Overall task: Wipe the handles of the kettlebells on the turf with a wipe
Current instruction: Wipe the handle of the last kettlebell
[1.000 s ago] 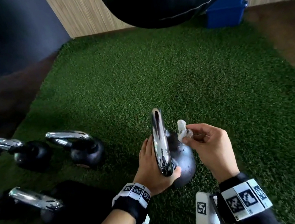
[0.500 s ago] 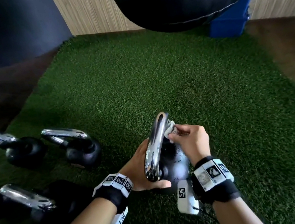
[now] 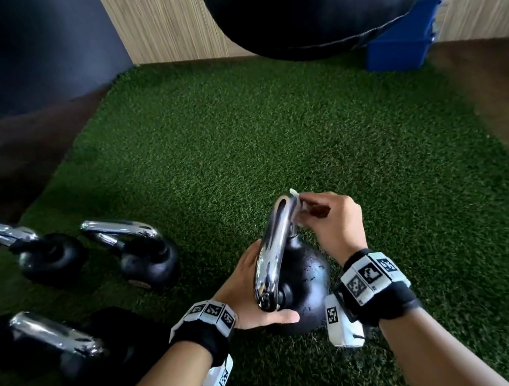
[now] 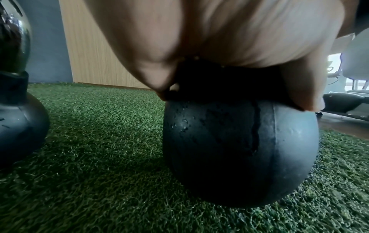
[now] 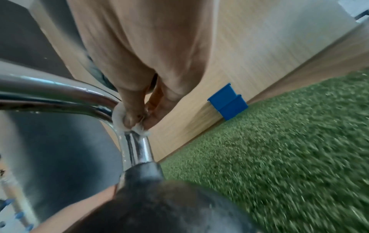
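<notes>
My left hand (image 3: 249, 289) cups the black kettlebell (image 3: 305, 282) on the turf (image 3: 271, 142), fingers wrapped round its ball below the handle. My right hand (image 3: 335, 223) pinches the white wipe (image 5: 119, 119) against the far bend of its chrome handle (image 3: 275, 246). Other kettlebells (image 3: 140, 245) stand left of it.

Three kettlebells (image 3: 140, 245) stand left of the held kettlebell (image 3: 303, 272).

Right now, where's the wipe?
The wipe is pinched in the right hand and pressed on the far bend of the chrome handle of the kettlebell nearest the person, mid-turf, right of the other kettlebells.
</notes>
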`<state>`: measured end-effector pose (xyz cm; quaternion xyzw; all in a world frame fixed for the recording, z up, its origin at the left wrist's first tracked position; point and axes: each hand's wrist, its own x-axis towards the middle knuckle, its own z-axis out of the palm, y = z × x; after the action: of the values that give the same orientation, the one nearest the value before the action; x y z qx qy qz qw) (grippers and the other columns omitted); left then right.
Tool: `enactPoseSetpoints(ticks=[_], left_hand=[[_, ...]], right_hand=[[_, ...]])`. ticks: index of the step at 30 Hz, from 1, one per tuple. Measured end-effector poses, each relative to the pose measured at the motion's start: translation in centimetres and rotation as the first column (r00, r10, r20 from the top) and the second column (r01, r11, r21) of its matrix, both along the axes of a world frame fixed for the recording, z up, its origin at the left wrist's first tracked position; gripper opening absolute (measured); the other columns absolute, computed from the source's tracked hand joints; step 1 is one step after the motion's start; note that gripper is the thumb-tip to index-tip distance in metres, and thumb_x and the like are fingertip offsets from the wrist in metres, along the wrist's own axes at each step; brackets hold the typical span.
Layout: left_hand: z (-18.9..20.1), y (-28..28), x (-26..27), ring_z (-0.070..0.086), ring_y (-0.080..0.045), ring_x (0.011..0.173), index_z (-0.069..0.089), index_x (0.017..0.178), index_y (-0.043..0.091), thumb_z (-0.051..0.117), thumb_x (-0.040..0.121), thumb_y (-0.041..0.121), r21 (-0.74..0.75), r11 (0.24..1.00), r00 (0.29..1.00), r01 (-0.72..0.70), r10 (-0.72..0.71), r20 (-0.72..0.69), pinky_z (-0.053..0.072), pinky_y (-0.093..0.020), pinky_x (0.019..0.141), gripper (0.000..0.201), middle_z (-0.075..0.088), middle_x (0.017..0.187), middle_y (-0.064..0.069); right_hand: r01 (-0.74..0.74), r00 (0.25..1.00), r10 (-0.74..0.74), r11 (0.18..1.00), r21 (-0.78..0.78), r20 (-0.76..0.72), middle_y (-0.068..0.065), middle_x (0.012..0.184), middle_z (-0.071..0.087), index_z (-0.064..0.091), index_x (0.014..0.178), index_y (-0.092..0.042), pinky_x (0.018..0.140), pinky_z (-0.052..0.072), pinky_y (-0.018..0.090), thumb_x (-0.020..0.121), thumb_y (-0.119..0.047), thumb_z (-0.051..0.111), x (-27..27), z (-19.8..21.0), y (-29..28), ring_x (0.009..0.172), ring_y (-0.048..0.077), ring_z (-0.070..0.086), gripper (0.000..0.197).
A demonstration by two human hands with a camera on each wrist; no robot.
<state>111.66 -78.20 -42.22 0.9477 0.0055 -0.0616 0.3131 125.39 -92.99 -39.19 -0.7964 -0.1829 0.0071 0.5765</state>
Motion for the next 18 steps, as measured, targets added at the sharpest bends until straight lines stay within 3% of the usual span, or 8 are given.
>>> enactPoseSetpoints(ticks=[2, 4, 7, 9, 11, 14, 16, 18], left_hand=[[0.1, -0.1, -0.1, 0.002, -0.011, 0.155, -0.006, 0.135, 0.057, 0.092, 0.067, 0.049, -0.010, 1.000, 1.000, 0.001, -0.001, 0.011, -0.003, -0.022, 0.126, 0.121, 0.006, 0.163, 0.012], [0.3, -0.3, -0.1, 0.006, -0.009, 0.154, -0.004, 0.133, 0.060, 0.093, 0.067, 0.046, -0.034, 0.999, 1.000, 0.001, 0.000, 0.018, -0.003, -0.018, 0.123, 0.118, 0.011, 0.164, 0.010], [0.7, -0.4, 0.0, 0.009, -0.013, 0.156, 0.000, 0.147, 0.051, 0.093, 0.066, 0.046, -0.050, 0.999, 1.000, 0.009, -0.008, 0.017, 0.007, -0.033, 0.129, 0.123, 0.013, 0.168, 0.005], [0.8, -0.4, 0.1, 0.010, -0.014, 0.156, 0.001, 0.155, 0.039, 0.092, 0.066, 0.050, -0.034, 0.999, 1.000, 0.013, -0.013, -0.004, 0.012, -0.038, 0.129, 0.128, 0.013, 0.169, 0.003], [0.6, -0.3, 0.1, 0.010, -0.013, 0.156, 0.002, 0.156, 0.037, 0.091, 0.065, 0.053, -0.007, 1.000, 0.999, 0.003, -0.004, -0.036, 0.012, -0.037, 0.129, 0.128, 0.012, 0.169, 0.004], [0.4, -0.2, 0.2, 0.011, -0.012, 0.155, 0.006, 0.160, 0.028, 0.091, 0.063, 0.057, 0.006, 1.000, 0.999, -0.015, 0.015, -0.034, 0.012, -0.033, 0.129, 0.132, 0.013, 0.168, 0.004], [0.4, -0.1, 0.2, 0.020, -0.014, 0.152, 0.012, 0.158, 0.025, 0.091, 0.062, 0.055, -0.017, 1.000, 1.000, -0.005, 0.005, -0.002, 0.018, -0.033, 0.127, 0.128, 0.023, 0.162, 0.002], [0.4, -0.1, -0.2, 0.036, -0.017, 0.144, 0.025, 0.153, 0.020, 0.090, 0.063, 0.052, -0.048, 0.999, 0.999, -0.017, 0.014, -0.049, 0.029, -0.035, 0.123, 0.115, 0.037, 0.152, -0.002]], right_hand=[[0.033, 0.980, -0.028, 0.999, -0.020, 0.196, 0.031, 0.110, 0.067, 0.067, 0.114, 0.012, 0.094, 0.051, 0.028, 0.079, 0.014, 0.072, -0.6, 0.9, -0.3, 0.100, 0.039, 0.065, 0.036], [-0.005, 0.938, 0.026, 0.998, -0.063, 0.344, 0.016, 0.103, 0.073, 0.075, 0.106, 0.002, 0.088, 0.045, 0.003, 0.082, 0.005, 0.074, -1.6, 2.1, -1.0, 0.088, 0.015, 0.066, 0.025], [-0.149, 0.865, 0.156, 0.987, -0.052, 0.478, -0.004, 0.103, 0.067, 0.077, 0.100, -0.002, 0.087, 0.041, -0.003, 0.095, -0.023, 0.060, -3.3, 3.7, -2.1, 0.093, -0.017, 0.057, 0.028], [-0.261, 0.825, 0.251, 0.964, -0.052, 0.506, -0.002, 0.101, 0.068, 0.077, 0.096, 0.000, 0.092, 0.042, -0.001, 0.096, -0.031, 0.055, -3.6, 4.3, -2.6, 0.104, -0.026, 0.051, 0.039], [-0.332, 0.811, 0.322, 0.941, -0.068, 0.488, 0.007, 0.097, 0.069, 0.076, 0.093, 0.003, 0.092, 0.044, 0.001, 0.095, -0.032, 0.054, -3.1, 4.9, -2.8, 0.102, -0.025, 0.053, 0.042], [-0.293, 0.778, 0.336, 0.941, -0.167, 0.531, 0.007, 0.096, 0.069, 0.076, 0.092, 0.001, 0.082, 0.057, 0.021, 0.098, -0.036, 0.048, -3.5, 5.4, -3.3, 0.091, -0.002, 0.063, 0.047], [-0.341, 0.741, 0.407, 0.913, -0.223, 0.534, 0.004, 0.101, 0.069, 0.076, 0.100, -0.003, 0.082, 0.060, 0.030, 0.099, -0.031, 0.050, -5.0, 4.9, -3.8, 0.094, 0.015, 0.068, 0.039], [-0.399, 0.680, 0.483, 0.875, -0.275, 0.551, -0.001, 0.106, 0.069, 0.075, 0.109, -0.009, 0.086, 0.059, 0.028, 0.096, -0.022, 0.060, -7.1, 4.2, -4.4, 0.097, 0.015, 0.067, 0.024]])
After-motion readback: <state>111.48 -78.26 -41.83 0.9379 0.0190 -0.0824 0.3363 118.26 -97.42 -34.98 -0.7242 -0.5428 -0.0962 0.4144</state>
